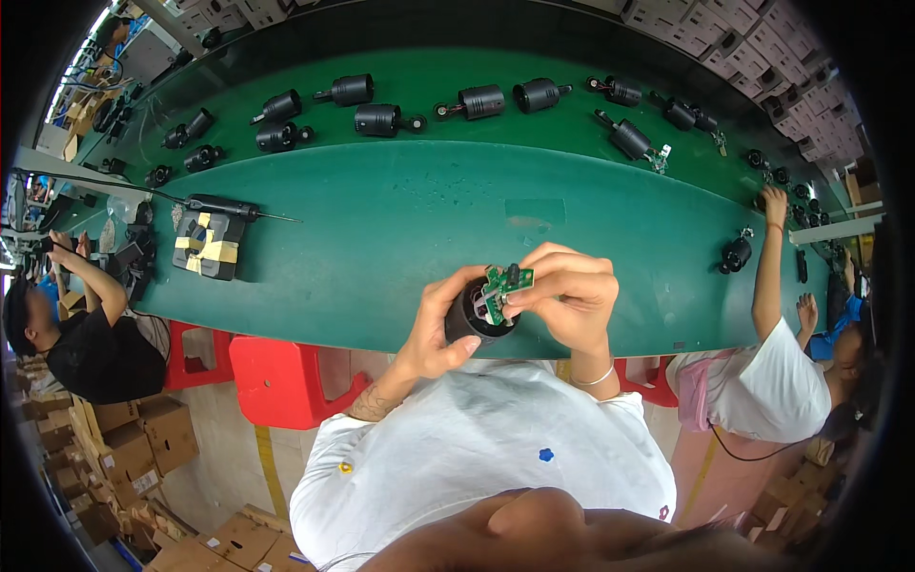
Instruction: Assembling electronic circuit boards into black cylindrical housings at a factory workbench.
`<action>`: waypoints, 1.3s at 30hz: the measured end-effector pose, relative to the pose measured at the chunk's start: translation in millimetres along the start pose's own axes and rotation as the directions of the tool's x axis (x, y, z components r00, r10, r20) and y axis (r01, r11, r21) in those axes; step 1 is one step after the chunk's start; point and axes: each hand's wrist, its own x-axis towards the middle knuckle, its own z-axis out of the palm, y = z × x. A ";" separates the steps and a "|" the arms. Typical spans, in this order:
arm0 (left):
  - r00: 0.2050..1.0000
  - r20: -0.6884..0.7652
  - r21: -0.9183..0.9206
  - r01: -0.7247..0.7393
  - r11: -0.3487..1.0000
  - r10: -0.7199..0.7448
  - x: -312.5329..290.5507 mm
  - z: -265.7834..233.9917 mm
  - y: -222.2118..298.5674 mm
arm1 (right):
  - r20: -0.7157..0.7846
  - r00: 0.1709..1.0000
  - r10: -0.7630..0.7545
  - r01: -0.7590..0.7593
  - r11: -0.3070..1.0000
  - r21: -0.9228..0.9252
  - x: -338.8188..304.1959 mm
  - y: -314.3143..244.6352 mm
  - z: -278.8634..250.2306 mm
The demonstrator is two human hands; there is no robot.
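My left hand (434, 324) is wrapped round a black cylindrical housing (463, 322), its open end tilted up toward me. Pinched between the fingers of my right hand (572, 291) is a green circuit board (498, 307) with a small black part on it. The board is at the mouth of the housing, partly over the opening. Whether wires join the two is too small to tell for sure. Both hands are close together above the near edge of the green work table (381, 248).
Behind the table, several black cylindrical units (376, 119) lie on a green belt. At left, an electric screwdriver (224, 206) rests by a black fixture with yellow tape (208, 246). A red stool (286, 381) stands below. Co-workers sit left and right; one arm (768, 257) reaches across at right.
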 end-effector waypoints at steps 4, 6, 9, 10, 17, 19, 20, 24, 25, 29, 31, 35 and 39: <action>0.999 -0.028 0.209 -0.018 0.978 0.025 3.7 5.3 6.2 | 0.035 0.999 -0.038 0.041 0.995 -0.090 -4.1 -1.6 0.0; 0.999 -0.037 0.373 0.000 0.928 0.015 5.0 6.5 7.6 | 0.063 0.995 -0.071 0.080 0.986 -0.149 -5.5 -1.2 0.5; 0.993 -0.026 0.442 -0.090 0.892 0.113 11.7 8.3 6.8 | 0.087 0.991 -0.100 0.118 0.968 -0.221 -5.9 -3.1 1.4; 0.987 -0.018 0.476 -0.133 0.869 0.161 14.2 8.9 6.3 | 0.101 0.988 -0.114 0.137 0.957 -0.255 -6.0 -3.5 1.8; 0.965 -0.020 0.576 -0.203 0.792 0.262 19.0 14.3 5.6 | 0.100 0.991 -0.090 0.121 0.921 -0.369 -8.6 -1.7 6.8; 0.956 -0.020 0.598 -0.224 0.769 0.293 19.8 15.5 4.0 | 0.097 0.994 -0.044 0.076 0.929 -0.361 -8.7 -1.1 7.6; 0.951 -0.019 0.610 -0.234 0.757 0.309 20.3 16.1 3.1 | 0.096 0.995 -0.021 0.054 0.933 -0.357 -8.7 -0.7 7.8; 0.937 -0.036 0.629 -0.249 0.736 0.348 21.8 19.9 -1.0 | 0.082 0.997 -0.005 0.035 0.930 -0.365 -10.8 1.5 7.2; 0.932 -0.043 0.634 -0.252 0.731 0.359 22.2 20.7 -2.0 | 0.074 0.997 -0.010 0.037 0.928 -0.371 -11.6 2.5 7.0; 0.924 -0.046 0.658 -0.258 0.708 0.379 25.1 22.5 -2.6 | 0.050 0.999 -0.019 0.036 0.926 -0.375 -12.6 4.1 5.8; 0.920 -0.041 0.677 -0.261 0.688 0.389 26.2 23.6 -2.3 | 0.034 0.999 -0.025 0.036 0.927 -0.372 -12.0 4.6 4.6; 0.927 -0.048 0.679 -0.243 0.693 0.372 24.1 25.5 -4.7 | 0.054 0.996 0.076 -0.056 0.950 -0.306 -10.2 3.9 0.0; 0.946 -0.044 0.703 -0.199 0.683 0.321 23.3 27.4 -2.3 | 0.075 0.982 0.175 -0.154 0.960 -0.233 -6.5 7.7 -10.1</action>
